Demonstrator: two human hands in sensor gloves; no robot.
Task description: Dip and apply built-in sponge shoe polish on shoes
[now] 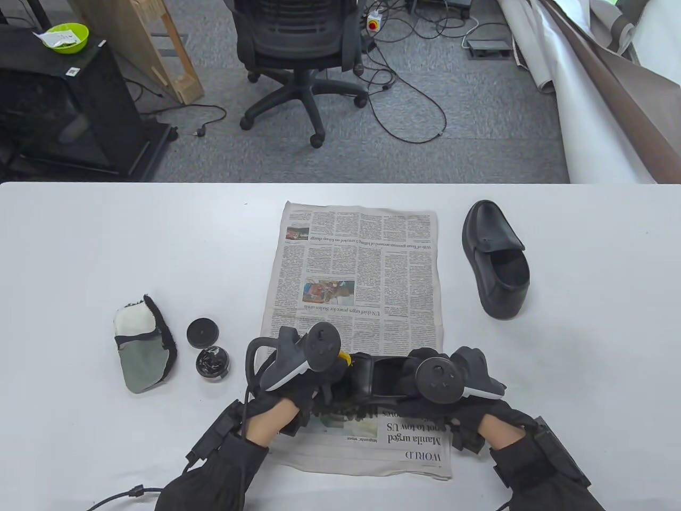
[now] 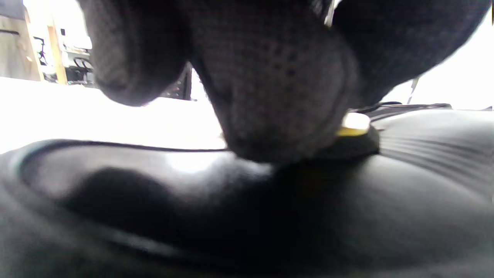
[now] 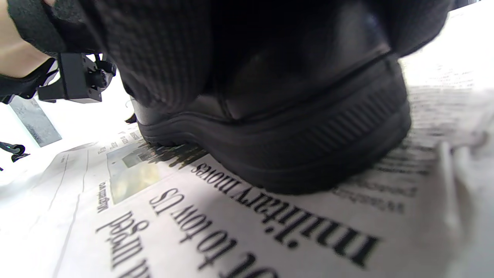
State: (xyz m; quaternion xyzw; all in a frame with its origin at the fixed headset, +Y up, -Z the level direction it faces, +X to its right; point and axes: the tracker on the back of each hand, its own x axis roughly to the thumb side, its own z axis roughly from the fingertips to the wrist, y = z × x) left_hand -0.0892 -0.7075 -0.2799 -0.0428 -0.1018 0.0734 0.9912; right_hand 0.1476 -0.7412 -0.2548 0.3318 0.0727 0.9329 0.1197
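Observation:
A black shoe (image 1: 380, 379) lies on the newspaper (image 1: 356, 266) near the table's front edge, mostly hidden by both hands. My left hand (image 1: 308, 380) presses a sponge applicator with a yellow top (image 2: 353, 129) onto the shoe's upper (image 2: 247, 208); a bit of yellow shows in the table view (image 1: 346, 357). My right hand (image 1: 441, 386) grips the shoe's heel end (image 3: 308, 127) and holds it on the paper. The open polish tin (image 1: 213, 363) and its lid (image 1: 202, 332) sit left of the newspaper.
A second black shoe (image 1: 497, 259) stands on the table right of the newspaper. A grey and white polishing mitt (image 1: 141, 351) lies at the far left. An office chair (image 1: 298, 48) stands beyond the table's far edge.

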